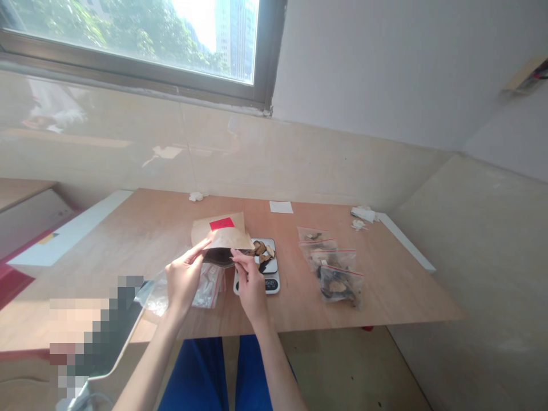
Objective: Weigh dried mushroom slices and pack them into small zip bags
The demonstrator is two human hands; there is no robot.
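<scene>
A brown paper bag [229,238] with a red label is held up between my two hands, its dark mouth facing me. My left hand [185,277] pinches the bag's left edge. With closed fingers, my right hand [250,279] grips the rim at the right. Behind and below the bag sits a white kitchen scale [273,284], partly hidden by the bag and my right hand. Dried brown slices [263,251], some pale and some nearly black, lie on its platform.
Clear zip bags [209,288] lie left of the scale. On the right are filled zip bags [340,282] of dried pieces. A white paper [281,207] and crumpled tissues [363,214] lie near the wall. A pixelated area covers the lower left.
</scene>
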